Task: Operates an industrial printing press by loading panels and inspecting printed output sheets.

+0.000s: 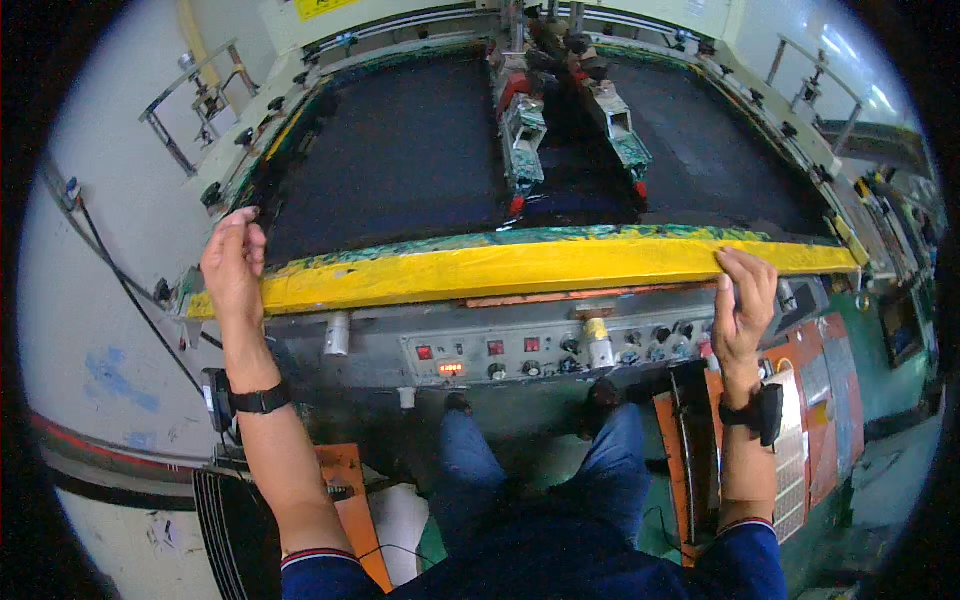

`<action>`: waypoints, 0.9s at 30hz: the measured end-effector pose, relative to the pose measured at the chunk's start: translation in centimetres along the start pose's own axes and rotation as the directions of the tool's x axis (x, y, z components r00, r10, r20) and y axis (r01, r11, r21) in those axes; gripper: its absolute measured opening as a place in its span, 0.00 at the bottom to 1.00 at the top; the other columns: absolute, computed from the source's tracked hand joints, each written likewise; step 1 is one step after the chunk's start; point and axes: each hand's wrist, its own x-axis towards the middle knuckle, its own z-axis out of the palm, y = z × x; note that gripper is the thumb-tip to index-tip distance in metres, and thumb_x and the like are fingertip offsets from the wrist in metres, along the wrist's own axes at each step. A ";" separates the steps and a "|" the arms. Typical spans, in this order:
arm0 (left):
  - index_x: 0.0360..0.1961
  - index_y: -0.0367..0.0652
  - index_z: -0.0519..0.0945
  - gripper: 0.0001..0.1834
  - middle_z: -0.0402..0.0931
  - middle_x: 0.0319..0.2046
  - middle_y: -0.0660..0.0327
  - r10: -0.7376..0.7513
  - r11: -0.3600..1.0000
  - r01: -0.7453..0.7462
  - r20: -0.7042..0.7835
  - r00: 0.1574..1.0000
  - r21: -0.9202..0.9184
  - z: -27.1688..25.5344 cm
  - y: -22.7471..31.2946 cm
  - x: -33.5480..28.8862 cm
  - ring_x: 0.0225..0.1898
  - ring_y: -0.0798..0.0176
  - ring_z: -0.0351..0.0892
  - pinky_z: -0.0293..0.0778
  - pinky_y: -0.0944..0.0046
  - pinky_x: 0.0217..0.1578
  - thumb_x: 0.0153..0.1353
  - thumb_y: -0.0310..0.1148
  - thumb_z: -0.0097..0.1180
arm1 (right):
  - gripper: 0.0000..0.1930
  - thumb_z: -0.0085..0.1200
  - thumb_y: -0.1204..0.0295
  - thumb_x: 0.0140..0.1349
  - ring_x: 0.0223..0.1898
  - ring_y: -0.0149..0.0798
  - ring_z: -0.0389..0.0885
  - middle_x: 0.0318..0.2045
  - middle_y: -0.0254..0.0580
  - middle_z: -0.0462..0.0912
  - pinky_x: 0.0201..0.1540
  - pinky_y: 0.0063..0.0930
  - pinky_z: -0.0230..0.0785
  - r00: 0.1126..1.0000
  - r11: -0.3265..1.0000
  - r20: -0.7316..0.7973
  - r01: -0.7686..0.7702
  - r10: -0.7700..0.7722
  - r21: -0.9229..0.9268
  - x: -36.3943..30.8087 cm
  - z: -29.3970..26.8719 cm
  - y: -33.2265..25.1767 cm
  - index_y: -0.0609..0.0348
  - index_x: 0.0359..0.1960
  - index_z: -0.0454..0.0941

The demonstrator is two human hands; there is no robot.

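A wide printing screen (400, 150) with a dark, ink-covered mesh lies in front of me, its near frame bar (480, 268) bright yellow. My left hand (235, 265) is at the bar's left end, fingers loosely bent, with no object visible in it. At the right end, my right hand (742, 300) has its fingertips at the yellow bar's top edge and the thumb apart from them. Two ink-smeared arms, a left one (522, 145) and a right one (620, 135), reach over the mesh toward me, red at their tips.
Below the bar runs a grey control panel (480, 350) with red switches, knobs and a lit display. Metal cylinders (338, 335) stick out under the frame. Orange-edged boards (820, 400) lean at the right, and an orange panel (355, 510) stands by my left arm.
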 end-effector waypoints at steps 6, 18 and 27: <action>0.40 0.41 0.79 0.11 0.73 0.22 0.70 0.012 1.000 -0.012 0.021 1.000 -0.026 -0.1 0.2 0.0 0.20 0.79 0.64 0.57 0.78 0.19 0.66 0.36 0.49 | 0.09 0.51 0.77 0.57 0.44 0.46 0.74 0.40 0.45 0.80 0.51 0.35 0.63 1.000 0.999 -0.016 0.005 -0.005 0.033 0.2 0.1 -0.2 0.61 0.39 0.79; 0.42 0.40 0.78 0.15 0.71 0.24 0.69 -0.005 1.000 0.005 0.008 1.000 0.003 -0.2 -0.1 0.2 0.21 0.77 0.62 0.56 0.76 0.20 0.67 0.40 0.48 | 0.10 0.52 0.78 0.55 0.43 0.45 0.74 0.40 0.44 0.80 0.49 0.35 0.64 1.000 0.999 -0.021 0.005 -0.004 0.047 0.1 0.1 0.0 0.60 0.39 0.79; 0.43 0.42 0.78 0.15 0.70 0.24 0.70 0.001 1.000 -0.001 0.010 1.000 0.005 -0.1 0.0 0.0 0.21 0.78 0.62 0.55 0.76 0.20 0.67 0.41 0.48 | 0.10 0.52 0.77 0.56 0.43 0.45 0.74 0.40 0.43 0.80 0.49 0.36 0.64 0.999 0.999 -0.045 0.007 -0.005 0.042 0.1 0.1 0.2 0.59 0.39 0.80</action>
